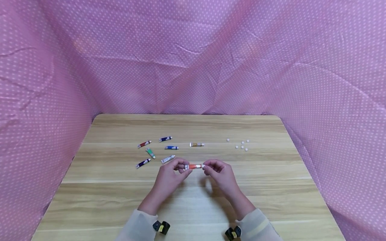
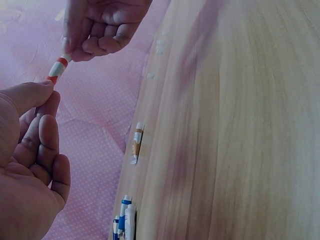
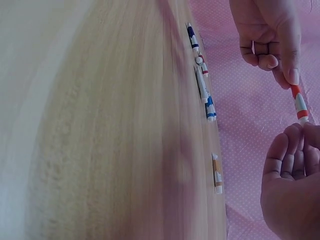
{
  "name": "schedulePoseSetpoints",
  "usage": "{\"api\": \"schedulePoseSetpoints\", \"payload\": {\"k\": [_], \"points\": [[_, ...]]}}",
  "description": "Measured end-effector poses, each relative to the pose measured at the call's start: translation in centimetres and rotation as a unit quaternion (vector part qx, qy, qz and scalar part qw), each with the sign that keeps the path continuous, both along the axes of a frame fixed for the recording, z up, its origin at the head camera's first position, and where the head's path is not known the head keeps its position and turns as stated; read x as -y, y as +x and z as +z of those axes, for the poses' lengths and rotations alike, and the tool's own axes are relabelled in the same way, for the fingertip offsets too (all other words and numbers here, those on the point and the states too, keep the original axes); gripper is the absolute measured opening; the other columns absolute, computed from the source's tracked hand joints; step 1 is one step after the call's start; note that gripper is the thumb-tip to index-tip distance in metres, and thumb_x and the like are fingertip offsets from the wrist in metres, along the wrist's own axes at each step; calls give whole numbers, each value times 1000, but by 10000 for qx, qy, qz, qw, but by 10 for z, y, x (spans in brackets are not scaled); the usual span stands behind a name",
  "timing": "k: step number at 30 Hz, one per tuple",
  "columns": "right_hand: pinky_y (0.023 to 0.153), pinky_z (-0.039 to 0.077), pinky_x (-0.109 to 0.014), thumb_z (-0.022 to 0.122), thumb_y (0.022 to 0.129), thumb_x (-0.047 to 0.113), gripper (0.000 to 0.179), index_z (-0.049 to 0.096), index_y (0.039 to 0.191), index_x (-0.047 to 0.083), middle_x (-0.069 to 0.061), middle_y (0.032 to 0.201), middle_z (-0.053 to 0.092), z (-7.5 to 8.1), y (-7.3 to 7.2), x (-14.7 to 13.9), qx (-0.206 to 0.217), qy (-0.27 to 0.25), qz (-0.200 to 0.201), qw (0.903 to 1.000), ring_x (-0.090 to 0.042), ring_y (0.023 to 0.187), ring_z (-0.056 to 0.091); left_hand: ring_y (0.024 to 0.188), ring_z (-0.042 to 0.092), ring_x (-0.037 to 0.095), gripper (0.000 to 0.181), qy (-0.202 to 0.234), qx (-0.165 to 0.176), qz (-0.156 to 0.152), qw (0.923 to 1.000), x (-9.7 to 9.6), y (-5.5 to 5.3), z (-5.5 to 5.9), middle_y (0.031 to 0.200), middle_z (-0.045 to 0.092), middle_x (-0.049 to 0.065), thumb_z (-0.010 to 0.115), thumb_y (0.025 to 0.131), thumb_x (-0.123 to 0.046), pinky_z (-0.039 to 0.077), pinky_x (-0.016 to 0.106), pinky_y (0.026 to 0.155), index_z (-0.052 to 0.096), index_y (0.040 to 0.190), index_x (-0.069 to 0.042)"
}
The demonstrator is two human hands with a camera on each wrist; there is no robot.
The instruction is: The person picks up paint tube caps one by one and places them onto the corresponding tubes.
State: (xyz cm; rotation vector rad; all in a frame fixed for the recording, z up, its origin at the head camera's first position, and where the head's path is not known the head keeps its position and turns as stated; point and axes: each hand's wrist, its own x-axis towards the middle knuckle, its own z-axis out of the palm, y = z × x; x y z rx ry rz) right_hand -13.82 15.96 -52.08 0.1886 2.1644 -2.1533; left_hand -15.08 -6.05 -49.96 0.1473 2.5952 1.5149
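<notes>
An orange-red paint tube [image 1: 195,166] is held level above the table, its white cap end pointing right. My left hand [image 1: 172,174] pinches the flat crimped end between thumb and forefinger. At the other end, the thumb and forefinger of my right hand [image 1: 222,175] pinch the white cap, which they mostly hide. The left wrist view shows the same paint tube [image 2: 57,70] stretched between both hands; whether the cap is turning cannot be told. Just beyond the left hand lies a white-grey paint tube [image 1: 168,159]. An ochre paint tube [image 1: 197,144] lies farther back in the middle.
Left of centre on the wooden table [image 1: 105,201] lie a green tube [image 1: 150,153], a red tube [image 1: 144,144], a blue tube [image 1: 171,147] and two dark blue-violet tubes [image 1: 165,139]. Several small white caps [image 1: 242,147] lie at the back right. Pink dotted cloth [image 1: 193,67] surrounds the table.
</notes>
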Motion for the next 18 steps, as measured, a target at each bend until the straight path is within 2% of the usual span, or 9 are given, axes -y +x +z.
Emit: {"api": "schedulePoseSetpoints", "payload": {"k": [8,11,18], "points": [[79,60,-27,75,102,11,14,77,107,-2,2,85,72,2,0,5,181,227,-9,9996,-12,81,66,92,66,12,26,-13,117,54,9999,-1,0,1,99,75,-9,87,94,-26,53,23,74,76,117,-24],[77,57,-24,71,105,10,15,75,105,-4,1,85,70,2,0,7,186,252,-30,9995,-13,80,64,91,66,13,25,1,154,30,9999,-1,0,1,98,75,-9,87,94,-26,54,22,73,76,117,-24],[71,52,-25,66,108,15,24,71,100,-8,0,81,66,4,2,11,256,373,-52,9990,-14,78,58,91,65,13,23,39,198,-54,9998,-1,0,1,98,75,-9,87,94,-26,53,22,74,76,115,-26]]}}
